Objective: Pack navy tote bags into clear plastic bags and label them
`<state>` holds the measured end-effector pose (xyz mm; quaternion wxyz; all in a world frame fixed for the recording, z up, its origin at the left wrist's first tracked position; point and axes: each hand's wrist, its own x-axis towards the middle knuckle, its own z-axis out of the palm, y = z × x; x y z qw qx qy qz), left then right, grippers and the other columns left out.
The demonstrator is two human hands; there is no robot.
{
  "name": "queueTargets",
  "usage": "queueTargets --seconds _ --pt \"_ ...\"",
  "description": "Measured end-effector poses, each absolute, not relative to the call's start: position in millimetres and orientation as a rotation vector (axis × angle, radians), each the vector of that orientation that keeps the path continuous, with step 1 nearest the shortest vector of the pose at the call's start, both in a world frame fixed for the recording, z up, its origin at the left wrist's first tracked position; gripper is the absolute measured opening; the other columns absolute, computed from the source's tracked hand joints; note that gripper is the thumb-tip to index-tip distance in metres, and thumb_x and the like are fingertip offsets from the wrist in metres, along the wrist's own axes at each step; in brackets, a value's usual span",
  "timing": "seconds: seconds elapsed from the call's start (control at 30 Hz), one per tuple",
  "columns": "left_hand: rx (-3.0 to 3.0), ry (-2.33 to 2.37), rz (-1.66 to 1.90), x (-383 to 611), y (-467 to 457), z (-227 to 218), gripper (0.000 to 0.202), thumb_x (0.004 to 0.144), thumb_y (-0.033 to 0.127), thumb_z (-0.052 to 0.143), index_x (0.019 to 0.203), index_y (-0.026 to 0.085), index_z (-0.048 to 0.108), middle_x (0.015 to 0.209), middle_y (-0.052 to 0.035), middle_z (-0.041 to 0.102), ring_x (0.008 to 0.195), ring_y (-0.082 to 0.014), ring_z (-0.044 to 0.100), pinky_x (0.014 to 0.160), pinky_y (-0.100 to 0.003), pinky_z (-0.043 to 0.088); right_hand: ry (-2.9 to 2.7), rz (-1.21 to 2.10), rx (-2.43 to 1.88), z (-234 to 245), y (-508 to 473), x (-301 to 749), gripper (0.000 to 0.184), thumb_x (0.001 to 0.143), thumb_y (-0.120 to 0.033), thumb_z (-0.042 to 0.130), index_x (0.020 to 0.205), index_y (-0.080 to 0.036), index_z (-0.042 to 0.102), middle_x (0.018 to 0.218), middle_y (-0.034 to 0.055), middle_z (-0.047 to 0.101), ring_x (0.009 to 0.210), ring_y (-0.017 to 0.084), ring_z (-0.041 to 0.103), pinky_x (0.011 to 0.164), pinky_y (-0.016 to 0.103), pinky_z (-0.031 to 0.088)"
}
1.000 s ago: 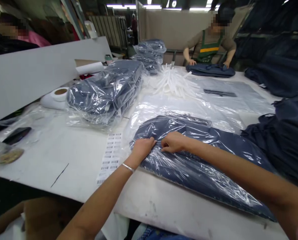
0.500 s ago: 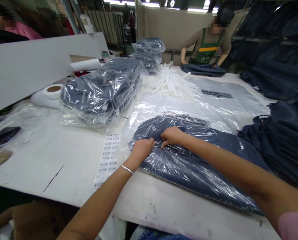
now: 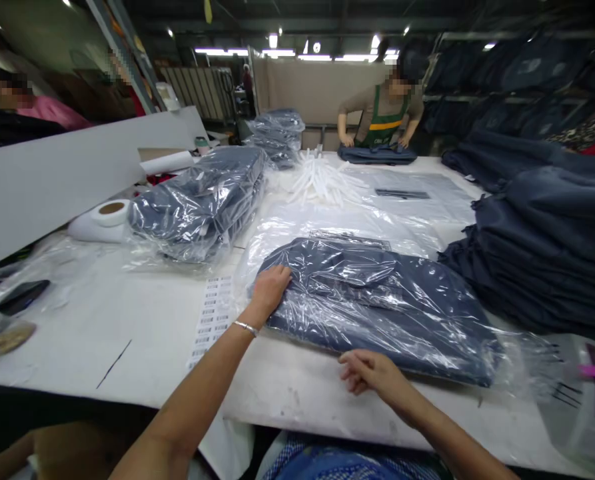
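A folded navy garment in a clear plastic bag [image 3: 417, 293] lies across the table in front of me. At its rounded left end my left hand [image 3: 272, 289] has its fingers bent over the plastic, closed on the bag. My right hand [image 3: 367, 372] hovers by the bag's near edge, holding nothing, its fingers loosely curled and apart. Just left of the bag lies a sheet of barcode labels [image 3: 211, 320]. Flat clear bags [image 3: 287, 223] are spread behind the packed garment.
Bagged garments [image 3: 197, 200] are stacked left of centre, near a white roll [image 3: 111, 211]. White strips [image 3: 320, 177] lie in a heap farther back. Unbagged navy garments [image 3: 547, 247] pile up at right, above a grey bin [image 3: 572, 400]. A co-worker [image 3: 377, 120] handles fabric across the table.
My right hand has let go of the bag's upper surface and drawn back toward the table's near edge. My left hand stays at the bag's left end. The view has tilted up.
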<state>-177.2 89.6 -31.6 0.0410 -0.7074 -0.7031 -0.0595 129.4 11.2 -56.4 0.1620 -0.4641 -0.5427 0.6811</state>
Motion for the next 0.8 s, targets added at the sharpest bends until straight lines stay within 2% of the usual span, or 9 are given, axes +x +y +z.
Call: queueTargets --seconds 0.07,0.13,0.2,0.3,0.37,0.43,0.5,0.63,0.8 --pt "-2.119 -2.101 -0.214 -173 88 -18 0.025 0.099 0.032 0.044 0.105 0.017 0.063 0.108 -0.0147 0.067 0.106 -0.029 0.061 0.086 -0.038 0.044 -0.909 2.137 -1.358 -72 -12 148 0.039 0.083 -0.054 0.071 0.102 -0.02 0.071 0.103 0.0108 0.074 0.091 0.021 0.072 0.083 0.033 0.058" --pt "-2.109 -2.031 -0.276 -157 78 -9 0.028 0.101 0.034 0.04 0.105 0.019 0.064 0.105 -0.0128 0.067 0.103 -0.028 0.062 0.087 -0.039 0.044 -0.507 2.109 -1.251 -83 -23 158 0.041 0.077 -0.049 0.079 0.104 -0.019 0.07 0.117 0.0133 0.071 0.112 0.023 0.067 0.098 0.033 0.054" --pt "-2.233 -1.938 -0.347 -131 59 -9 0.032 0.102 0.037 0.037 0.106 0.021 0.065 0.099 -0.0101 0.069 0.096 -0.0245 0.065 0.086 -0.037 0.046 -0.321 2.033 -1.125 -87 -24 160 0.039 0.075 -0.045 0.081 0.102 -0.02 0.07 0.12 0.0123 0.069 0.121 0.024 0.062 0.106 0.034 0.05" --pt "-2.595 -1.661 -0.404 -84 26 -22 0.034 0.097 0.043 0.051 0.124 0.022 0.059 0.117 -0.0104 0.07 0.107 -0.0239 0.065 0.096 -0.038 0.047 -0.226 1.941 -0.993 -87 -20 153 0.027 0.071 -0.031 0.082 0.094 -0.023 0.07 0.113 0.0058 0.071 0.121 0.023 0.061 0.111 0.039 0.047" --pt "-2.682 -1.497 -0.411 -60 12 -34 0.058 0.089 0.042 0.065 0.141 0.023 0.046 0.141 -0.0134 0.057 0.13 -0.0297 0.053 0.109 -0.047 0.04 -0.286 1.879 -0.872 -87 -18 147 0.026 0.065 -0.016 0.078 0.088 -0.026 0.07 0.109 0.0012 0.072 0.122 0.022 0.06 0.114 0.041 0.044" --pt "-2.62 -1.489 -0.434 -47 10 -42 0.069 0.088 0.031 0.066 0.149 0.024 0.035 0.152 -0.0138 0.046 0.14 -0.0312 0.043 0.114 -0.051 0.035 -0.402 1.822 -0.768 -92 -12 144 0.033 0.061 -0.01 0.072 0.09 -0.027 0.07 0.111 -0.0014 0.072 0.125 0.022 0.058 0.115 0.041 0.042" --pt "-2.538 -1.553 -0.45 -42 18 -48 0.065 0.091 0.017 0.057 0.151 0.025 0.033 0.151 -0.0129 0.048 0.137 -0.0278 0.046 0.112 -0.047 0.039 -0.513 1.778 -0.798 -101 -2 144 0.032 0.06 -0.011 0.07 0.088 -0.027 0.071 0.106 -0.0013 0.073 0.12 0.023 0.061 0.111 0.043 0.046" --pt "-2.535 -1.541 -0.37 -43 35 -57 0.048 0.091 0.009 0.047 0.137 0.02 0.051 0.137 -0.0126 0.061 0.123 -0.0263 0.059 0.098 -0.042 0.052 -0.631 1.717 -0.945 -116 26 146 0.017 0.055 -0.016 0.069 0.069 -0.025 0.069 0.077 0.0006 0.074 0.095 0.029 0.069 0.1 0.05 0.054" --pt "-2.443 -1.589 -0.458 -45 46 -47 0.059 0.083 0.007 0.052 0.141 0.02 0.048 0.147 -0.0129 0.053 0.136 -0.03 0.048 0.113 -0.054 0.039 -0.724 1.708 -0.786 -111 41 147 0.015 0.062 -0.019 0.068 0.074 -0.028 0.071 0.082 -0.0005 0.075 0.102 0.028 0.068 0.099 0.047 0.053"
